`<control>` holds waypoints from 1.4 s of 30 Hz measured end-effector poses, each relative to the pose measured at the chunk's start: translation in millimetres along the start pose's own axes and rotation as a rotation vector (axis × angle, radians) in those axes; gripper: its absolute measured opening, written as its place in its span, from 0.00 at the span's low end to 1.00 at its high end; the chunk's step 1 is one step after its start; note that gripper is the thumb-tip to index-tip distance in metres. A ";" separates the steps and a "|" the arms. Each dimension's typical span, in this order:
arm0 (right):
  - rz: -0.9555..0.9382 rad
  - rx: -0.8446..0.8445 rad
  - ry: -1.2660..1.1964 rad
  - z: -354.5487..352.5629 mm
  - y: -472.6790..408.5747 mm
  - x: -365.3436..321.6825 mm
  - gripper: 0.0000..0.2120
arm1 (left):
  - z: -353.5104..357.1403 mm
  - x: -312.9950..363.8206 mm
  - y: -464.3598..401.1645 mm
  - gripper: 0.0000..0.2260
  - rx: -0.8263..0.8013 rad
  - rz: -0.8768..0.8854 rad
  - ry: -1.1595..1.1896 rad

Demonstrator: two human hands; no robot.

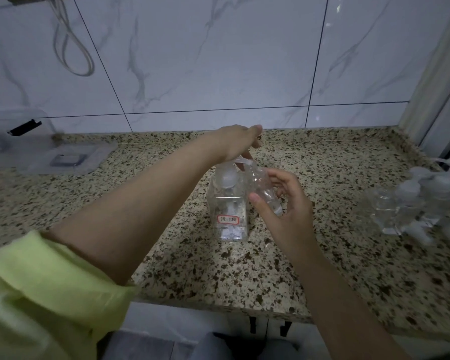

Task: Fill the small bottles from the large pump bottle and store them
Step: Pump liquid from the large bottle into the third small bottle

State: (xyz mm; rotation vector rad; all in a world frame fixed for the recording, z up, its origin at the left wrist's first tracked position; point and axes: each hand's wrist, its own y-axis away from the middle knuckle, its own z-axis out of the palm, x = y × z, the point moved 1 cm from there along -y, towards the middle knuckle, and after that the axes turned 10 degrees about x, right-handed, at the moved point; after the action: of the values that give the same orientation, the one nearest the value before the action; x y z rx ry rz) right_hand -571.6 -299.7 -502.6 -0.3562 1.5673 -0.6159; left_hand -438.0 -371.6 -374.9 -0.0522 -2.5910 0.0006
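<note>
Speckled counter [348,255], yellow-green sleeve [37,294]

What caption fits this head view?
Left hand presses pump bottle; right hand holds small bottle at its spout.

1 pump bottle [227,203], perhaps 6 small bottles [411,203].
</note>
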 end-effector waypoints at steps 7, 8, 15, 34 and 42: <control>0.015 0.000 0.003 -0.6 0.0 -1.5 0.20 | -0.3 0.4 2.8 0.27 0.006 0.010 -0.010; 0.020 0.001 0.002 -0.7 -0.1 -2.3 0.20 | -0.5 0.9 3.3 0.27 0.006 0.009 -0.017; 0.028 0.002 0.000 -1.3 0.3 -0.7 0.21 | -1.4 2.1 1.8 0.28 -0.016 -0.006 -0.017; 0.065 -0.007 0.007 0.0 0.9 -2.8 0.21 | -1.6 3.4 1.7 0.27 -0.026 0.024 -0.092; 0.039 0.005 0.010 0.3 0.5 -2.7 0.20 | -1.7 4.1 2.2 0.27 -0.009 0.027 -0.069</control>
State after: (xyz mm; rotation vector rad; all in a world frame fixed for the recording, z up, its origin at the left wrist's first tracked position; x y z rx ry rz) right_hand -570.9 -297.8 -500.7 -0.3182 1.5784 -0.5923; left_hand -440.5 -369.2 -371.3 -0.0920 -2.6588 0.0013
